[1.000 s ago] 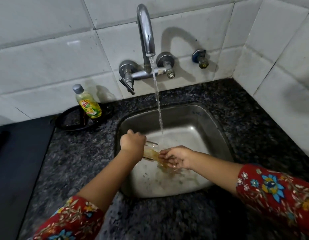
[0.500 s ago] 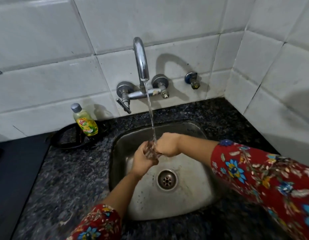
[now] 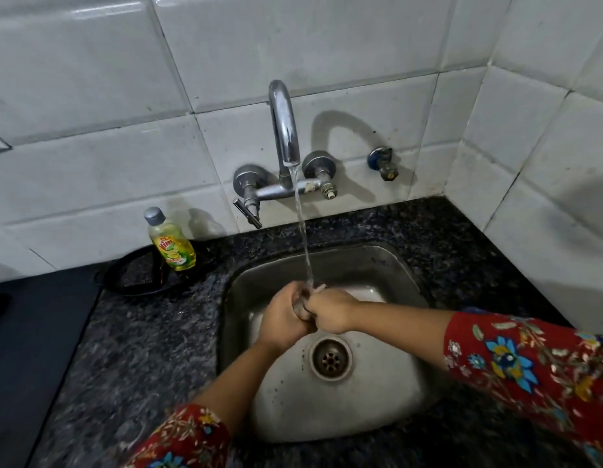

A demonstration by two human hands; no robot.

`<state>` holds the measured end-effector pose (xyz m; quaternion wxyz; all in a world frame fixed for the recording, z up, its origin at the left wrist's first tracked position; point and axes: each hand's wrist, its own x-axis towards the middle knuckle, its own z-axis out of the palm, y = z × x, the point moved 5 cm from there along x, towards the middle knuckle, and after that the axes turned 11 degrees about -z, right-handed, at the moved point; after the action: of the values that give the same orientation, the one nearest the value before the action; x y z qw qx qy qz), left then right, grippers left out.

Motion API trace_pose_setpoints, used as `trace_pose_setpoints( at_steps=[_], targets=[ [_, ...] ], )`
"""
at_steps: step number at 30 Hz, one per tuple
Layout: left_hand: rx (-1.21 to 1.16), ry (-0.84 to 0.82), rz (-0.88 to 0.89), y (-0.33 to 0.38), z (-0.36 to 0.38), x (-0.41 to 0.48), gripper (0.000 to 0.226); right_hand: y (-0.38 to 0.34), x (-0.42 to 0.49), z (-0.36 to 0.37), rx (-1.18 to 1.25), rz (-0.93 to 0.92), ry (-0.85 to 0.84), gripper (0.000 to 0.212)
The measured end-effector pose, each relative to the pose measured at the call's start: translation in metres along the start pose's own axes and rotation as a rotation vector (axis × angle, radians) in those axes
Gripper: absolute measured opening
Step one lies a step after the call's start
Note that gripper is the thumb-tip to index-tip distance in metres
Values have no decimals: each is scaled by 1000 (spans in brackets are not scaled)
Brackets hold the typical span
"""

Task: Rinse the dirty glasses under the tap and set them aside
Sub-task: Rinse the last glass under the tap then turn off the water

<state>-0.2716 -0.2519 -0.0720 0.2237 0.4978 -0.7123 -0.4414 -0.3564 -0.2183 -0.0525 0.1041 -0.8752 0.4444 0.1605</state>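
A small clear glass (image 3: pixel 303 298) is held over the steel sink (image 3: pixel 404 275), almost wholly hidden between my two hands. My left hand (image 3: pixel 282 319) grips it from the left and my right hand (image 3: pixel 330 312) grips it from the right, knuckles up. The tap (image 3: pixel 284 130) on the tiled wall runs, and its water stream (image 3: pixel 303 238) falls onto the glass's rim between my hands. The drain (image 3: pixel 331 358) lies just below my hands.
A yellow dish soap bottle (image 3: pixel 171 246) stands on a black round stand (image 3: pixel 134 278) left of the sink. Dark speckled granite counter (image 3: pixel 141 349) surrounds the sink. A small blue valve (image 3: pixel 382 162) sits on the wall to the right. A dark surface (image 3: pixel 29 349) lies at far left.
The glass went from tilted low in the sink, pouring out brownish liquid, up under the stream. Both hands now close around it, and the view has pulled back.
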Motion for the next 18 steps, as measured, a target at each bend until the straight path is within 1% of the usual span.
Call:
trace_pose_setpoints(
  at_steps=[1,2,4,5,6,7,8,9,10,12,14,15,16,18],
  targets=[
    [-6,6,-2,-1,0,-1,44,1,0,1,1,-19,17,25],
    [-32,-52,-10,-5,0,0,47,4,-3,-1,-13,-33,33,24],
    [-55,-224,-29,-9,-2,4,53,6,-12,-8,-192,-99,41,21],
    [-36,-258,-32,-10,-2,5,57,7,-14,-8,-279,-122,37,21],
    [-31,-235,-39,-11,-2,4,58,8,-14,-7,-283,-92,34,21],
    [-34,-178,-50,-8,-1,2,53,7,-10,-6,-250,-51,34,22],
    [-19,-95,-45,-4,-2,0,47,3,-6,-3,-149,-33,31,23],
    [16,-25,-40,-3,-2,-1,42,-1,-2,-1,-89,-51,24,23],
    [25,-12,-32,-2,-2,-2,42,-3,-1,-2,-83,-78,29,24],
    [-41,-141,-34,-7,-2,2,52,4,-7,-7,-58,-76,64,25],
    [-63,-247,-33,-11,-5,6,61,7,-12,-12,-182,-77,101,22],
    [-52,-247,-23,-12,-6,6,59,9,-10,-9,-205,-37,97,22],
    [-38,-215,-9,-11,-5,5,54,8,-5,-6,-180,24,85,22],
    [-2,-91,19,-9,-4,3,52,1,4,4,7,84,47,24]
  ],
)
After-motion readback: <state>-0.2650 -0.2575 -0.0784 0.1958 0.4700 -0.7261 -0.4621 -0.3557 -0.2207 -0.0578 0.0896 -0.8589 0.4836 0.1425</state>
